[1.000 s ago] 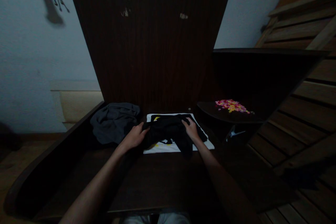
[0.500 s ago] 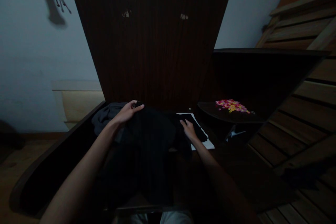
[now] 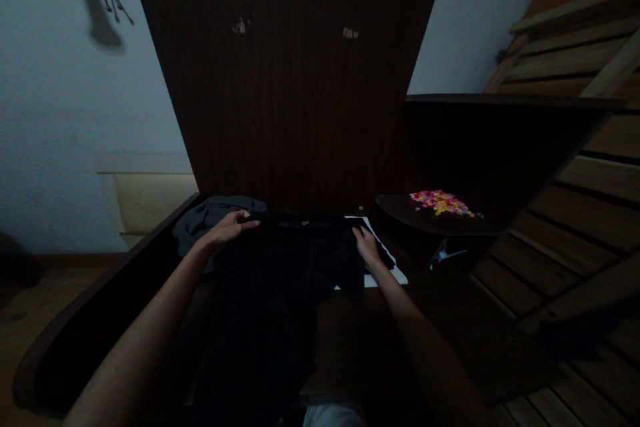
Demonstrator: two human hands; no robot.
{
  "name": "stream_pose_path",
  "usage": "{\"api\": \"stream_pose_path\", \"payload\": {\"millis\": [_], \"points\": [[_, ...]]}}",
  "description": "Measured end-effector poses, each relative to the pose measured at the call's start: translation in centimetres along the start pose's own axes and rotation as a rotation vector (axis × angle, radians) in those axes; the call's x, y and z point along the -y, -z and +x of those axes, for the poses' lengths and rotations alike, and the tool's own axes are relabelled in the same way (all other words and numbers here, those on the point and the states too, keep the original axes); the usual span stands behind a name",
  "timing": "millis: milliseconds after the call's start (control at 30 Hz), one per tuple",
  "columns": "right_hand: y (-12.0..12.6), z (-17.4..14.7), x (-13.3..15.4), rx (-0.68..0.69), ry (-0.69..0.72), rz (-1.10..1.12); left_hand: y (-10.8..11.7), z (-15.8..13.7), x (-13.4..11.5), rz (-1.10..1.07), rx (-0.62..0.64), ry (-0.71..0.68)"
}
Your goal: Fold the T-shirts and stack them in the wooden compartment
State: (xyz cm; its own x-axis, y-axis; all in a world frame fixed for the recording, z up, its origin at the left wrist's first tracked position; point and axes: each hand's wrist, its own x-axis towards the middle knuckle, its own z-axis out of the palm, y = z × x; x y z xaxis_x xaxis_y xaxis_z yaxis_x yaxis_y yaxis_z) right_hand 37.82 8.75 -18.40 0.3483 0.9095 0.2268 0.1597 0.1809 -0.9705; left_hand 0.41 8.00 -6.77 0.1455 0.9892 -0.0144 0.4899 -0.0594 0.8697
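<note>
A black garment [image 3: 280, 280] is stretched between my two hands, its far edge pulled nearly straight, with a small light mark at the middle that may be a label. My left hand [image 3: 231, 227] pinches the left end of that edge, thumb over the cloth. At the right end, my right hand [image 3: 367, 245] grips it with curled fingers. The lower part hangs toward me over the dark desk; its exact kind is hard to tell in the dimness. Behind my left hand lies a heap of dark grey cloth [image 3: 215, 209]. White sheet-like material [image 3: 399, 275] with black cloth on it lies by my right hand.
A tall dark wooden panel [image 3: 300, 93] rises behind the desk. On the right, a small shelf [image 3: 400, 210] holds pink, red and yellow bits [image 3: 440, 201]. Beneath it is a pale, shiny object [image 3: 443, 255]. A raised dark side board [image 3: 115, 287] borders the left; wooden slats [image 3: 575, 213] stand right.
The garment went from bunched to spread out, its far edge now drawn taut. My left hand moved slightly left and toward me; my right hand shifted a little right.
</note>
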Motion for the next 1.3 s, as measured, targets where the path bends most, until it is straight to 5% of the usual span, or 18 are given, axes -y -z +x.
{"api": "stream_pose_path", "payload": {"millis": [100,233,467,600,733,867,1200,1300], "points": [[0.7,0.3,0.4,0.112,-0.125,0.09,0.4,0.5,0.1,-0.03,-0.094,-0.066],[2.0,0.7,1.8,0.253,-0.239,0.055,1.5,1.3,0.1,0.218,-0.249,-0.231],[5.1,2.6,5.7,0.519,-0.163,-0.244,4.8,1.7,-0.7,0.677,-0.203,-0.296],[5.3,4.2,6.0,0.354,-0.049,-0.389,5.4,2.2,-1.0,0.716,-0.35,-0.303],[4.1,4.5,4.8,0.048,-0.01,-0.505,4.4,2.7,-1.0,0.812,-0.535,-0.116],[3.1,3.5,3.5,0.098,-0.076,-0.719,3.7,2.7,-0.7,0.845,-0.388,0.057],[4.4,3.4,2.7,0.193,-0.143,-0.792,6.9,0.5,-1.2,0.589,0.039,0.113],[5.2,3.7,2.8,0.188,-0.169,-0.694,7.7,-0.4,-1.1,0.354,-0.015,0.088]]}}
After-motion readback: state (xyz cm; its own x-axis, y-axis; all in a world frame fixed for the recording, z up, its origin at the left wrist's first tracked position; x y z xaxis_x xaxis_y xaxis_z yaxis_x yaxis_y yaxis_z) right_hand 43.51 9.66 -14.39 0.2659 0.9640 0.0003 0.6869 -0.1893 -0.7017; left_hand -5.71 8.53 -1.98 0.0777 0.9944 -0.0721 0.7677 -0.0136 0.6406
